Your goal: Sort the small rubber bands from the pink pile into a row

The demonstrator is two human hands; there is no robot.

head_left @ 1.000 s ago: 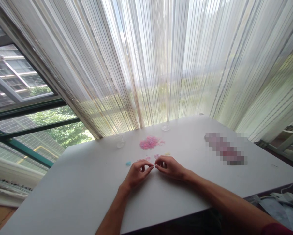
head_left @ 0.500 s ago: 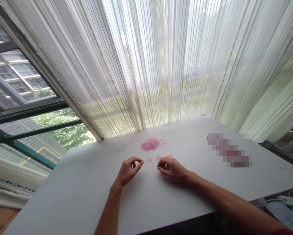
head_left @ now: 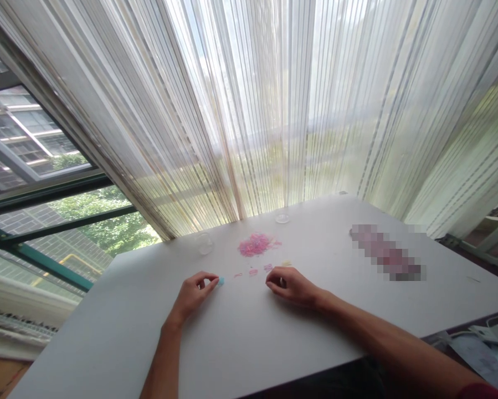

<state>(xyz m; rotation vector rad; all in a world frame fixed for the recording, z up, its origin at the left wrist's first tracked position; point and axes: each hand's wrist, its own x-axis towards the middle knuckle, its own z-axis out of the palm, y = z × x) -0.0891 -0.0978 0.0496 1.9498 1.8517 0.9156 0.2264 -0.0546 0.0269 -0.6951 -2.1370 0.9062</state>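
My left hand (head_left: 194, 293) is over the white table (head_left: 119, 321), thumb and forefinger pinched together. A small light-blue bit (head_left: 221, 281) shows right at its fingertips; whether it is held or lies on the table I cannot tell. My right hand (head_left: 291, 285) rests on the table with curled fingers, and what they hold, if anything, is hidden. Between and behind the hands runs a row of small groups: a reddish one (head_left: 237, 275), a pink one (head_left: 253, 272), a purple one (head_left: 267, 267) and a yellow one (head_left: 287, 264). Beyond them spreads a loose heap of tiny pink pieces (head_left: 255, 245).
Two clear shallow dishes, the left one (head_left: 205, 244) and the far one (head_left: 282, 218), stand near the back edge. A blurred-out reddish object (head_left: 388, 252) lies on the right. Sheer striped curtains (head_left: 265, 111) hang behind the table.
My left hand has moved left, away from the pink group, and the reddish group and light-blue bit have come into view. My right hand has stayed almost still.
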